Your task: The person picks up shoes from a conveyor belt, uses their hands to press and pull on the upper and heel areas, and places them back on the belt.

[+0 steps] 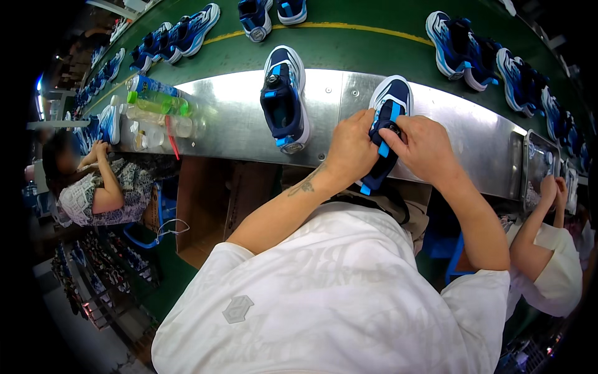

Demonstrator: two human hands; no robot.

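A navy and blue sneaker with a white sole (393, 93) is between my hands at the near edge of the metal bench, toe pointing away. My left hand (350, 144) is closed on its left side, fingers curled round the upper. My right hand (430, 148) pinches at the round dial on the tongue, thumb and fingers bent; the fingertips are partly hidden. A matching sneaker (284, 100) stands on the bench to the left, its opening and heel loop toward me, touched by neither hand.
Plastic bottles (163, 107) lie on the bench at left near a red strip (171, 137). Beyond the bench, a green conveyor belt (355, 53) carries several sneakers. A metal tray (541, 159) stands at right. Co-workers sit on both sides. A cardboard box (202, 206) is below the bench.
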